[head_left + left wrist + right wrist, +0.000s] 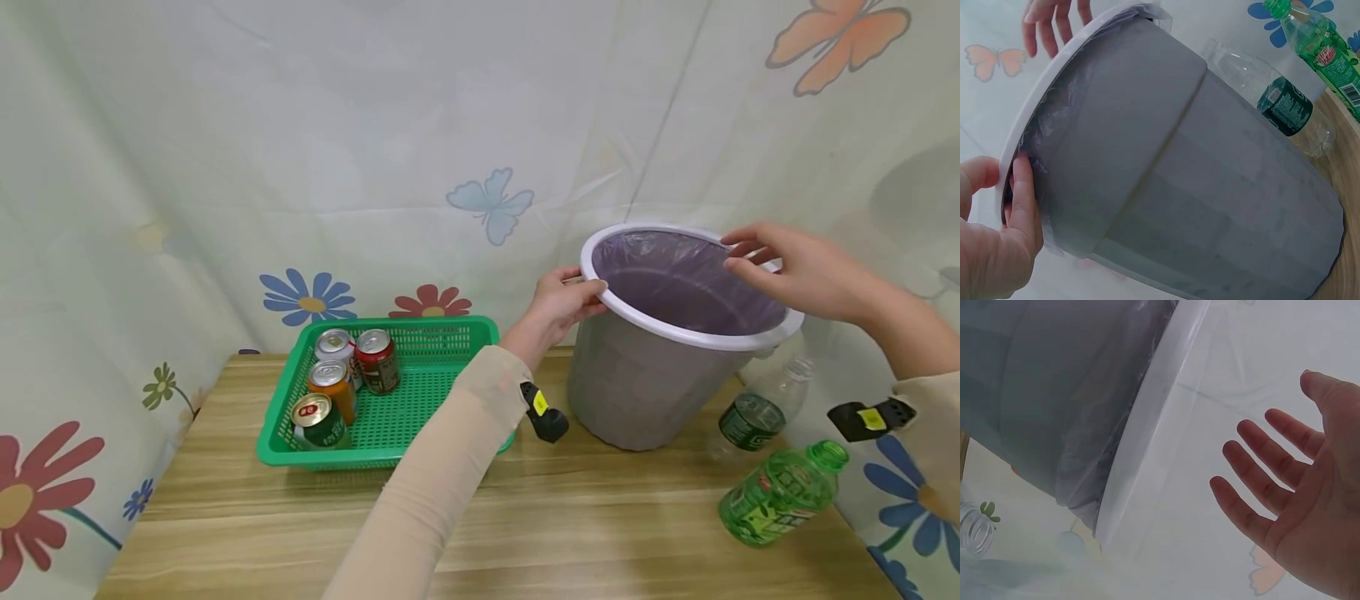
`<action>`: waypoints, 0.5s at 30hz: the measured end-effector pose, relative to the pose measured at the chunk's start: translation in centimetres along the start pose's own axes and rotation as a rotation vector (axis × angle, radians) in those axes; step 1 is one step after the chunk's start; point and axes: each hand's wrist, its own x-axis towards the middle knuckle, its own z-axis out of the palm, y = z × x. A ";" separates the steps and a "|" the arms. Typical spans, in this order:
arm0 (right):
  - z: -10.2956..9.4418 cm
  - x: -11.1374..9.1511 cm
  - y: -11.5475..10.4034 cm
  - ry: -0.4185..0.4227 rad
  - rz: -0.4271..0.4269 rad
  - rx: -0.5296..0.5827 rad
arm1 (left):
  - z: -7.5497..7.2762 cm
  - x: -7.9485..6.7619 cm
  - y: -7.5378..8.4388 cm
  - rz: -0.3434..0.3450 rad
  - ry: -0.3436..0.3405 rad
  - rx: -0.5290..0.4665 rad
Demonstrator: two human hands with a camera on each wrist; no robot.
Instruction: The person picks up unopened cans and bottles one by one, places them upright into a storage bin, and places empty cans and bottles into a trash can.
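Note:
A grey trash bin [637, 379] with a white rim and a purplish plastic liner [675, 283] stands on the table. My left hand [562, 302] pinches the rim at its left side; in the left wrist view the thumb [979, 174] lies outside the rim and the fingers [1024, 200] tuck under its edge. Over the right side of the bin hovers my right hand [802, 271], fingers loosely spread and holding nothing. The right wrist view shows its palm [1310, 519] apart from the white rim ring [1147, 419].
Left of the bin, a green basket [420, 454] holds several drink cans [330, 392]. Right of it are a clear bottle [757, 412] with a dark green label and a green bottle [783, 492], both uncapped. A flowered curtain [375, 125] hangs behind the wooden table [585, 517].

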 end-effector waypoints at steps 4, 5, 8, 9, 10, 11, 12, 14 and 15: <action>0.1 -0.8 0.1 0.059 -0.002 -0.039 | 0.1 0.0 0.0 0.009 0.008 0.002; 0.1 -1.0 0.1 0.073 -0.004 -0.045 | 0.1 0.0 -0.1 0.010 0.014 0.005; 0.2 -1.6 0.0 0.102 -0.002 -0.058 | 0.1 -0.1 -0.1 0.010 0.014 0.010; 0.3 -1.8 0.0 0.113 -0.005 -0.067 | 0.1 -0.1 -0.1 0.010 0.014 0.009; 0.3 -2.0 -0.1 0.124 -0.008 -0.076 | 0.1 -0.1 -0.1 0.009 0.013 0.010; 0.4 -2.2 -0.1 0.139 -0.012 -0.086 | 0.1 -0.1 -0.1 0.008 0.013 0.011; 0.5 -2.4 -0.2 0.154 -0.014 -0.092 | 0.1 -0.1 -0.1 0.007 0.009 0.010; 0.6 -2.9 -0.2 0.181 -0.026 -0.097 | 0.0 -0.1 -0.1 0.007 0.005 0.006; 0.7 -3.1 -0.3 0.197 -0.030 -0.106 | 0.0 -0.1 -0.1 0.007 0.003 0.004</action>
